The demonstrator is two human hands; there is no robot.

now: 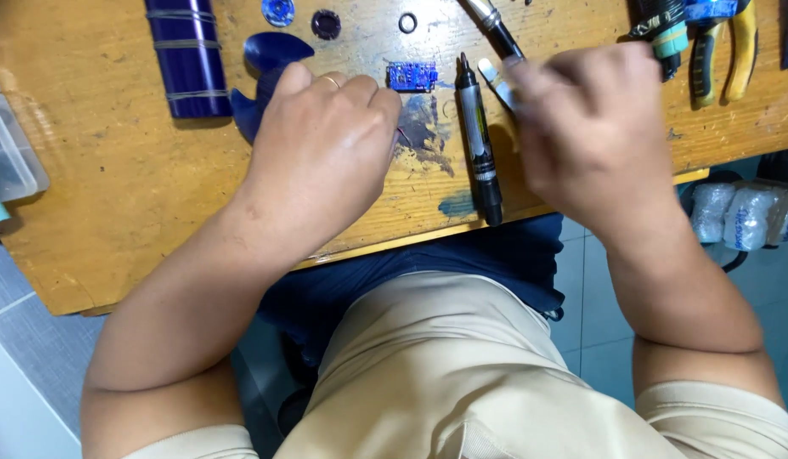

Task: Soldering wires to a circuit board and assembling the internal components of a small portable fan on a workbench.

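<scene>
A: What is the left hand [321, 140] doing?

B: It is resting on the wooden surface [113, 170], knuckles up. Its fingers [360, 89] are curling in, almost like a fist. I cannot tell if anything is inside them.

A: What is near it?

B: A little blue board [412, 76] is lying just past the fingertips, very close to them. Some blue plastic bits [271, 59] are peeking out from behind the hand. A dark blue tube [188, 55] is lying further to the left.

A: And the right hand [589, 127]?

B: It is looking blurry. Its fingers [538, 81] are bending in and pinching a small pale thing [496, 78], but I cannot tell what that thing is.

A: What is lying between the two hands?

B: A black pen [479, 140] is lying there, pointing away from the person. Its near end is reaching the edge of the surface. Another dark tool [496, 25] is sitting higher up, at a slant.

A: Anything else?

B: Pliers [721, 47] with yellow handles are lying at the far right. A black ring [407, 22] and two round blue pieces [300, 17] are sitting at the top. A clear box [7, 153] is showing at the left edge. There is a dark stain [423, 127] on the wood beside the left hand.
</scene>
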